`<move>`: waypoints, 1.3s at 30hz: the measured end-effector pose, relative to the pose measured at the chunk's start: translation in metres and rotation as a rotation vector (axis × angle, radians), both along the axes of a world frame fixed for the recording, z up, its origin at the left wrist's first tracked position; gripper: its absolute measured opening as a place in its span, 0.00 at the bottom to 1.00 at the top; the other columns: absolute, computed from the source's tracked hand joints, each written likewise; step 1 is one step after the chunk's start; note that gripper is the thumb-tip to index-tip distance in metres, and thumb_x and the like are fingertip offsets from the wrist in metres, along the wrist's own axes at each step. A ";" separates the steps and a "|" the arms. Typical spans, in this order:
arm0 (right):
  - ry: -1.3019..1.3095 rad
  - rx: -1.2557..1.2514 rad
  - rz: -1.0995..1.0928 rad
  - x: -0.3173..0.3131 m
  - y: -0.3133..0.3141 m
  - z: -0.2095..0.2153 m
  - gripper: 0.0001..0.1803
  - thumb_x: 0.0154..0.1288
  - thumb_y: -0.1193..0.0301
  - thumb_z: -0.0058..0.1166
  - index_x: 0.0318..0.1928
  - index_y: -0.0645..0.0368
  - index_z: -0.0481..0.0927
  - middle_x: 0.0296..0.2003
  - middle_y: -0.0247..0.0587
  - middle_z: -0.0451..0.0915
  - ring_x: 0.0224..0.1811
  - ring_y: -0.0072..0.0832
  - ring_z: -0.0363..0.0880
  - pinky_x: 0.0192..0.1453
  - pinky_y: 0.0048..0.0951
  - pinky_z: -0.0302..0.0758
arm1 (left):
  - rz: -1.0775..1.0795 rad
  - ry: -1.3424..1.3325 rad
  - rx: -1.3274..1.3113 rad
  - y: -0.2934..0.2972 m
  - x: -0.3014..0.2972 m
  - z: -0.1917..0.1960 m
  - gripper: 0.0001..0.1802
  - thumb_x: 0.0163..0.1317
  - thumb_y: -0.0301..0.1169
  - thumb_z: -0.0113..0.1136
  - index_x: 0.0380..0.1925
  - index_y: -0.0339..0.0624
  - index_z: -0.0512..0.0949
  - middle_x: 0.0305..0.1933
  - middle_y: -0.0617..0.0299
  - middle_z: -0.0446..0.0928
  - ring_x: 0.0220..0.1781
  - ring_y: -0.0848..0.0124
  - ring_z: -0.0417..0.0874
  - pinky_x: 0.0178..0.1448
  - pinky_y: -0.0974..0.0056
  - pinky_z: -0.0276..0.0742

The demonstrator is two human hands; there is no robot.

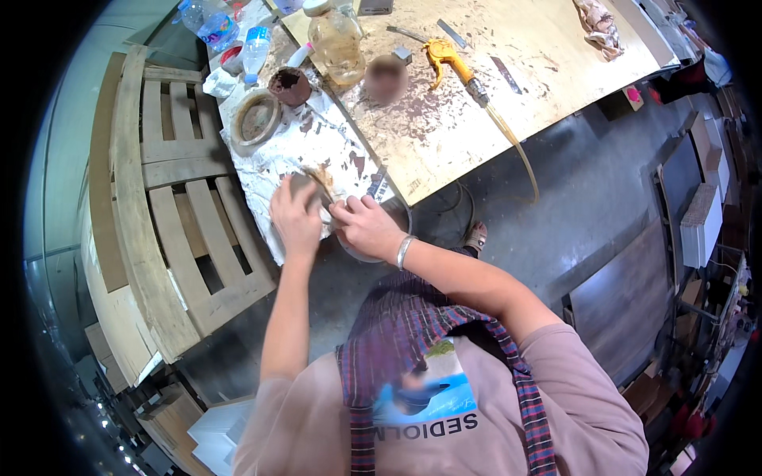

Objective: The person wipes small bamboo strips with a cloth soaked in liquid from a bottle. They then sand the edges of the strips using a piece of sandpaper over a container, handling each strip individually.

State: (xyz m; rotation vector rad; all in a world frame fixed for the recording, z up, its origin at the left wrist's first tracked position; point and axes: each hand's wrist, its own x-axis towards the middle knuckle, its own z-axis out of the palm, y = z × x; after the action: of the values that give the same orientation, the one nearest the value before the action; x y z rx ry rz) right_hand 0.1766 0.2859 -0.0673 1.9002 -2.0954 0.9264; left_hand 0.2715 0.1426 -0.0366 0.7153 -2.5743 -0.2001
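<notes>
My left hand (295,220) is curled, its fingertips over a greyish-brown piece (303,187); motion blur hides what that piece is. Close beside it, my right hand (369,230) pinches a thin brown stick-like tool (322,184), which slants toward the left fingers. Its kind is too blurred to name. Both hands are above the near edge of a stained white cloth (313,143). Partly hidden under my right hand is the rim of a round container (404,214). Past the hands stand a round dish (255,117) and a dark-crusted brown pot (290,86).
A yellow air blow gun (452,63) with a hose lies on the wooden tabletop (444,151), among dark flakes. Near it are a large jar (336,47), a small round pot (386,79) and plastic bottles (255,51). A wooden pallet (171,170) stands at the left.
</notes>
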 end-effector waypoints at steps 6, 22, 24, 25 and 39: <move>-0.104 0.033 -0.035 0.000 0.002 0.008 0.09 0.55 0.67 0.60 0.36 0.57 0.82 0.40 0.32 0.72 0.44 0.30 0.70 0.44 0.32 0.67 | 0.167 -0.010 -0.219 -0.046 -0.007 0.024 0.24 0.48 0.29 0.71 0.49 0.48 0.81 0.63 0.52 0.71 0.62 0.52 0.70 0.66 0.51 0.63; -0.219 0.085 0.006 -0.022 0.014 0.017 0.13 0.49 0.76 0.57 0.39 0.62 0.81 0.40 0.37 0.78 0.48 0.33 0.75 0.57 0.34 0.70 | 0.308 -0.269 0.270 0.035 -0.010 0.016 0.30 0.49 0.39 0.72 0.53 0.43 0.75 0.34 0.61 0.80 0.40 0.59 0.82 0.43 0.53 0.76; -0.233 0.070 0.011 -0.023 0.018 0.019 0.16 0.48 0.78 0.58 0.41 0.61 0.82 0.43 0.37 0.80 0.50 0.34 0.77 0.56 0.34 0.72 | 0.317 -0.289 0.302 0.036 -0.014 0.019 0.30 0.50 0.38 0.71 0.54 0.42 0.74 0.35 0.61 0.81 0.42 0.58 0.83 0.44 0.53 0.77; -0.238 0.059 -0.001 -0.022 0.019 0.019 0.16 0.48 0.78 0.58 0.41 0.61 0.82 0.43 0.36 0.80 0.50 0.33 0.77 0.56 0.34 0.72 | 0.321 -0.299 0.317 0.036 -0.015 0.019 0.30 0.51 0.38 0.70 0.54 0.42 0.74 0.36 0.60 0.81 0.42 0.58 0.83 0.45 0.54 0.77; -1.345 -0.042 -0.116 -0.002 0.013 0.052 0.11 0.58 0.74 0.61 0.40 0.69 0.83 0.30 0.38 0.82 0.32 0.26 0.78 0.39 0.29 0.76 | 0.199 0.562 1.272 0.065 0.018 0.054 0.22 0.58 0.12 0.59 0.53 0.31 0.71 0.35 0.62 0.78 0.33 0.79 0.78 0.41 0.75 0.75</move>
State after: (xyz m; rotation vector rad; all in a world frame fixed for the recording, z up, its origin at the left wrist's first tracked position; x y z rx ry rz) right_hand 0.1743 0.2988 -0.0151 1.0820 -2.5652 2.6482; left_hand 0.2898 0.2075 0.0171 1.0748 -1.5847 -1.7470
